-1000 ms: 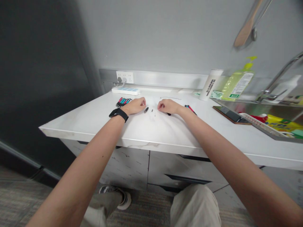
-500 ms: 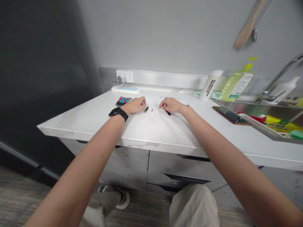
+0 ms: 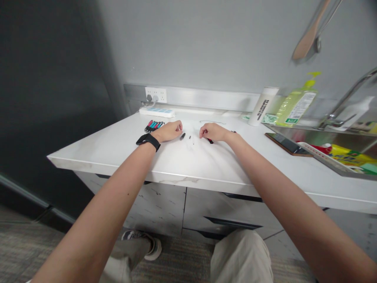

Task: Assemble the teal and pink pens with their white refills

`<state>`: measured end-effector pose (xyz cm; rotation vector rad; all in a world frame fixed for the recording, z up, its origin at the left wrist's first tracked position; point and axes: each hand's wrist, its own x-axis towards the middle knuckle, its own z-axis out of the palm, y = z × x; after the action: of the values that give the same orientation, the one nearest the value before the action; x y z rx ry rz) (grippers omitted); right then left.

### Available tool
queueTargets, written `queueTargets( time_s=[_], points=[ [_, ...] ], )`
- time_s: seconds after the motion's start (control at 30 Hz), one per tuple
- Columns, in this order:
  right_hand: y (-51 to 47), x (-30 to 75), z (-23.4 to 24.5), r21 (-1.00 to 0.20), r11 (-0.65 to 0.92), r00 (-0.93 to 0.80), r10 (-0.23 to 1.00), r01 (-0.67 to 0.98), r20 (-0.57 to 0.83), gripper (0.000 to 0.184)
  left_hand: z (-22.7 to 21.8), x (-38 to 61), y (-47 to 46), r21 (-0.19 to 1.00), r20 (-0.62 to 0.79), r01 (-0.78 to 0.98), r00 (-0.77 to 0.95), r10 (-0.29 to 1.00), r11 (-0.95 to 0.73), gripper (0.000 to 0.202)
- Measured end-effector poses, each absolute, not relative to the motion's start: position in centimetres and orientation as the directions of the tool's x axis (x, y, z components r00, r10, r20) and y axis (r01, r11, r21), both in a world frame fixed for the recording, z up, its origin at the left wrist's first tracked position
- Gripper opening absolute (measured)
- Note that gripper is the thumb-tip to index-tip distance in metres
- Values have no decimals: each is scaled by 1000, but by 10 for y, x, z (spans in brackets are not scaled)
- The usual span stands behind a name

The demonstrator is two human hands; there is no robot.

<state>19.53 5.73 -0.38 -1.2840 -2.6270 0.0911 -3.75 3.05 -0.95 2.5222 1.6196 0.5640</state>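
Observation:
My left hand (image 3: 171, 131) rests on the white counter with its fingers curled together; whatever they pinch, if anything, is too small to name. Close to its fingertips lies a short black pen part (image 3: 182, 136). A tiny dark piece (image 3: 190, 137) and a thin pale refill-like stick (image 3: 193, 140) lie between the hands. My right hand (image 3: 212, 131) is lowered to the counter, thumb and fingers pinched together, their contents hidden. A red and black pen piece (image 3: 210, 140) shows partly beneath it. Beyond the left hand, several coloured pens (image 3: 153, 126) lie in a row.
A power strip (image 3: 157, 113) runs along the back below a wall socket (image 3: 156, 94). To the right stand a white tube (image 3: 263, 106) and a green soap bottle (image 3: 297, 104). A phone (image 3: 288, 144) lies by the sink (image 3: 332, 163). A thin wire-like strand (image 3: 212, 122) lies at the back.
The fingers of my right hand have drawn closer together and turned down slightly toward the counter. My left hand has hardly moved. The view has shifted a little.

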Motion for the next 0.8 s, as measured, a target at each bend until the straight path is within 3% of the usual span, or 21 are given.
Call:
queueTargets(
  time_s=[0.3, 0.5, 0.8],
  points=[
    [58, 195, -6, -169, 581, -543, 809, 796, 224, 37, -8, -37, 29, 257, 248, 865, 372, 894, -431, 21],
    [55, 193, -4, -180, 579, -547, 813, 795, 200, 24, -6, -36, 26, 257, 238, 867, 372, 897, -428, 22],
    [58, 196, -6, -176, 598, -571, 800, 782, 184, 21, -7, -34, 25, 293, 222, 853, 378, 899, -432, 24]
  ],
)
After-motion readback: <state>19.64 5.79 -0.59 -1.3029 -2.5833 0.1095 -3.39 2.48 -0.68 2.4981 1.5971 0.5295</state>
